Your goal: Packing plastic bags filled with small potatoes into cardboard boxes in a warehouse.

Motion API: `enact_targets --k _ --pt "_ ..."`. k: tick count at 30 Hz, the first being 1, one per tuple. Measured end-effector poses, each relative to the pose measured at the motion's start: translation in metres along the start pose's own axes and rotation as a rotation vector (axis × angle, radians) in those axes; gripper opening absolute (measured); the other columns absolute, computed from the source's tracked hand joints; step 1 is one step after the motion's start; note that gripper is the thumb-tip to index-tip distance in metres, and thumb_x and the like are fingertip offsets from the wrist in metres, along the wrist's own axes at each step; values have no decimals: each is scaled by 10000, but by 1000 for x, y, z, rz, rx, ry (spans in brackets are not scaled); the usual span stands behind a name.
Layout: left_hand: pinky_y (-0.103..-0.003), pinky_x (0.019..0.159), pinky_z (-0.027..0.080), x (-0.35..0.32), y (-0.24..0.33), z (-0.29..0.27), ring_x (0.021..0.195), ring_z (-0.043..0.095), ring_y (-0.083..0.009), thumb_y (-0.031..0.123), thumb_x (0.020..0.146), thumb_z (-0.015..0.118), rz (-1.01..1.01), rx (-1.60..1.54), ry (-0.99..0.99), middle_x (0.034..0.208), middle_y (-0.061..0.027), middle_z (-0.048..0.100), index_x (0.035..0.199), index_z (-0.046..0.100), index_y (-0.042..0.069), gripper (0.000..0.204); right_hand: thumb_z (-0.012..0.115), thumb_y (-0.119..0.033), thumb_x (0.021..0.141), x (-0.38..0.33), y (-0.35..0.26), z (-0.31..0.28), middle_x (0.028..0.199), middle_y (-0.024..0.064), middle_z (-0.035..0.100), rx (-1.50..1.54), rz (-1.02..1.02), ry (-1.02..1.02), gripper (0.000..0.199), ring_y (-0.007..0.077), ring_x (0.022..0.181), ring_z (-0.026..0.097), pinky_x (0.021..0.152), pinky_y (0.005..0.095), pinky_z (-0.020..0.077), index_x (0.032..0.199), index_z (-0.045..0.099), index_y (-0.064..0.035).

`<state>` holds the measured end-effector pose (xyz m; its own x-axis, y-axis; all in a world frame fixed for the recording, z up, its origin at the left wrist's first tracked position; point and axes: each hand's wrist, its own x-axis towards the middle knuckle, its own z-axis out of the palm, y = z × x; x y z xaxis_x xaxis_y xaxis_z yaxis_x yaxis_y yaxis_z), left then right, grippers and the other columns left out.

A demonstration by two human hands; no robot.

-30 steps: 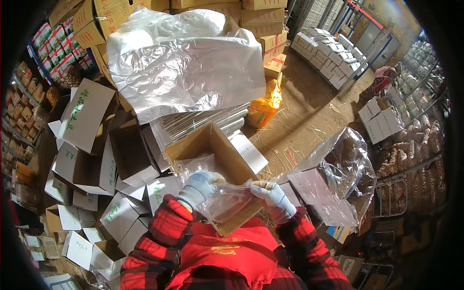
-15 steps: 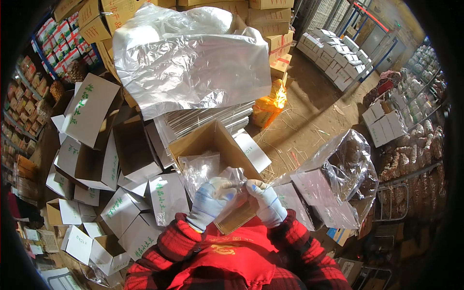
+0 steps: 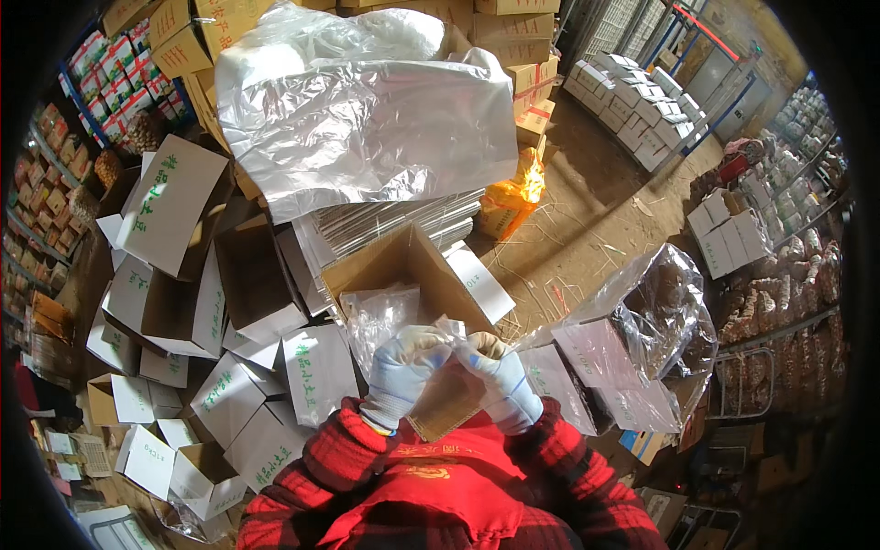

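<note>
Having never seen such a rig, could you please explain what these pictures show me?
There is no machine: a fisheye camera on a person's head looks down at their left hand and right hand, both gloved. Its wide lens bends straight edges. The fingertips of both hands pinch clear film over an open box, with some film inside it. To the left lie white boxes; beyond, a shiny sheet partly covers stacked cardboard; to the right is another box with plastic over its edges.
</note>
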<state>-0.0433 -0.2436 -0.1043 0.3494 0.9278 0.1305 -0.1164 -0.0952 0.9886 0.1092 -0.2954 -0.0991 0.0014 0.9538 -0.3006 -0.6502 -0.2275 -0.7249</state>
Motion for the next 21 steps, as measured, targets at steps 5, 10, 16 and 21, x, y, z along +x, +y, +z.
enact_targets --k 5,10,16,21 --pt "-248 783 468 -3 3 -2 859 575 -114 6 822 618 -49 38 14 923 -49 626 936 622 -2 114 652 2 784 -1 -11 14 909 57 628 -78 -23 117 267 143 851 600 773 266 476 1029 547 -22" --pt "-240 777 467 -3 6 -1 867 574 -105 9 838 592 -73 -171 -19 907 -48 627 962 611 2 125 666 -7 769 1 -8 12 999 82 622 -56 -45 73 381 140 882 597 788 255 473 1119 516 -18" --pt "-206 713 468 -7 0 2 789 572 -65 52 856 603 -109 -121 52 872 -13 641 966 617 19 116 679 -49 757 1 -12 18 925 62 621 -66 -36 26 434 134 887 583 763 246 467 1147 495 -5" --pt "-190 673 444 -6 -10 -4 751 525 -31 125 881 593 -255 -152 213 846 26 624 977 638 22 148 675 -73 775 2 -2 4 913 46 617 -51 -111 -19 389 105 822 562 717 231 449 1126 521 -6"
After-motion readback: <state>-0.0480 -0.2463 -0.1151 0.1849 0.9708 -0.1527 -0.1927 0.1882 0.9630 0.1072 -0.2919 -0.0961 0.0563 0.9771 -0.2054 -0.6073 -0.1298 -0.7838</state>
